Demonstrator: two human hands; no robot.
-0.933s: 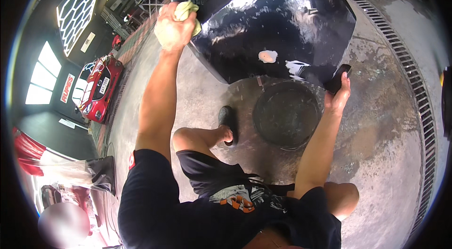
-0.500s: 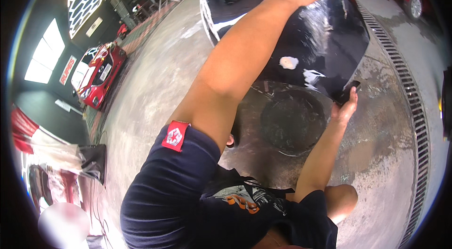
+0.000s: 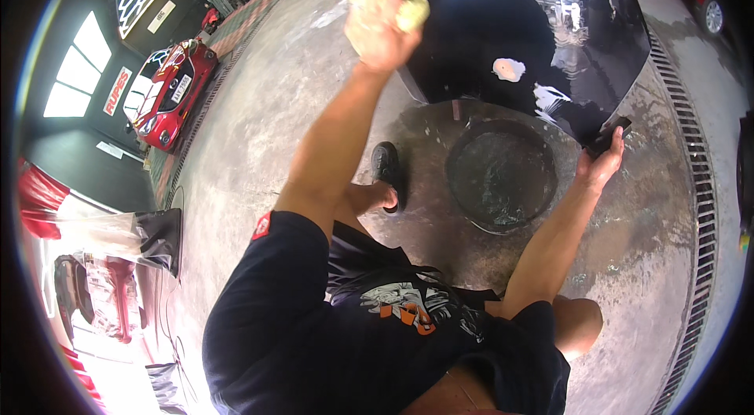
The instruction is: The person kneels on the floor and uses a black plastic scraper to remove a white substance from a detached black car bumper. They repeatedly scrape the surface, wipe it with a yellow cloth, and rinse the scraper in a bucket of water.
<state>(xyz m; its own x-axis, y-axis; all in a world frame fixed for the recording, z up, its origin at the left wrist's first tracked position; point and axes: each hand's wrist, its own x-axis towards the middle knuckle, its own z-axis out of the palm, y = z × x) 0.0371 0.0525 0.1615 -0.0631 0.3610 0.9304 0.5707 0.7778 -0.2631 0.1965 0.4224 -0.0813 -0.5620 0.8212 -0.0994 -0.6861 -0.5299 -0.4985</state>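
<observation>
- Clenching a yellow cloth [image 3: 411,10], the left hand [image 3: 382,32] hung by the left edge of the black panel [image 3: 503,30]
- Right hand [image 3: 602,164] grasped a dark piece [image 3: 609,135] at its near-right corner — concrete floor [image 3: 271,93] spread leftward

The left hand [image 3: 385,26] is clenched at twelve o'clock, left arm [image 3: 334,136] outstretched; the right hand [image 3: 602,164] curls at three o'clock, right forearm [image 3: 556,246] slanting toward one o'clock.

Ahead lies the panel [image 3: 471,38], left hand [image 3: 381,29] and cloth [image 3: 410,8] by its left edge, right hand [image 3: 602,164] at its near right corner. Nearer, a tub [image 3: 457,179] sits on the floor [image 3: 298,85], between a car [image 3: 171,95] at left and drain [image 3: 702,211] at right.
</observation>
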